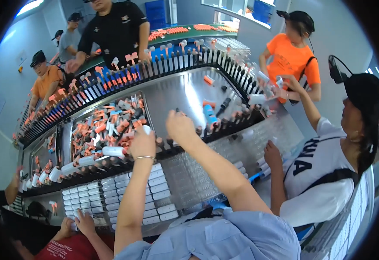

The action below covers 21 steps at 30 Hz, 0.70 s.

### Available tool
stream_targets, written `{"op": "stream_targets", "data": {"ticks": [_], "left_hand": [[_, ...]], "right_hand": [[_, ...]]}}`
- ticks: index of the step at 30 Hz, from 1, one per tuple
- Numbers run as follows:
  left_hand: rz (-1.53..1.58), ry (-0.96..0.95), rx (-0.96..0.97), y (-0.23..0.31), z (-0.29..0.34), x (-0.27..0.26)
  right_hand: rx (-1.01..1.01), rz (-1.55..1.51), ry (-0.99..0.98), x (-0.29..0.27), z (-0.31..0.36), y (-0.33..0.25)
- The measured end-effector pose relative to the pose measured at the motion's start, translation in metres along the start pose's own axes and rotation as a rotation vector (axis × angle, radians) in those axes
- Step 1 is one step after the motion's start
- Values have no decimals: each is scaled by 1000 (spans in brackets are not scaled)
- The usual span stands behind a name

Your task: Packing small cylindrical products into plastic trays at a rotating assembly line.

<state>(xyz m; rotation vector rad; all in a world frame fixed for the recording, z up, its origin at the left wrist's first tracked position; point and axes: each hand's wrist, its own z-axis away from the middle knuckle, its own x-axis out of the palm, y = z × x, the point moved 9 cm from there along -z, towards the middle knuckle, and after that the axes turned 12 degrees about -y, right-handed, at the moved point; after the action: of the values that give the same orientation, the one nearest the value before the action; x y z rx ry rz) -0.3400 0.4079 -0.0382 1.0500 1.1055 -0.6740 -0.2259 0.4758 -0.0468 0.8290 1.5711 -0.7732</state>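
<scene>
My left hand (142, 144) is closed over the near row of pegs, by the right end of a heap of parts. Its fingers hold a small white plastic piece (146, 129), mostly hidden by the hand. To my right, my right hand (180, 126) is closed above the steel tray (167, 93). A small dark tip (179, 111) shows at its fingers; I cannot make out what it is. Just left of my left hand, a white cylindrical shell (113, 151) lies across the pegs. The heap of orange, grey and white plastic parts (107, 125) fills the tray section beyond.
A loop of upright black pegs (163, 67) rings the trays. Near me, white shells (152, 186) stand in rows on the steel ledge. A blue piece (209, 113) and black parts lie on the right. Co-workers sit close at both sides, including one in white (323, 173).
</scene>
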Motion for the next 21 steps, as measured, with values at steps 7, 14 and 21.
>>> {"op": "stream_targets", "data": {"ticks": [7, 14, 21], "left_hand": [[326, 456, 626, 1, 130, 31], [336, -411, 985, 68, 193, 181], [94, -564, 918, 88, 190, 233]], "right_hand": [[-139, -858, 189, 2, 108, 21], [277, -173, -348, 135, 209, 163], [337, -598, -350, 147, 210, 204]]}}
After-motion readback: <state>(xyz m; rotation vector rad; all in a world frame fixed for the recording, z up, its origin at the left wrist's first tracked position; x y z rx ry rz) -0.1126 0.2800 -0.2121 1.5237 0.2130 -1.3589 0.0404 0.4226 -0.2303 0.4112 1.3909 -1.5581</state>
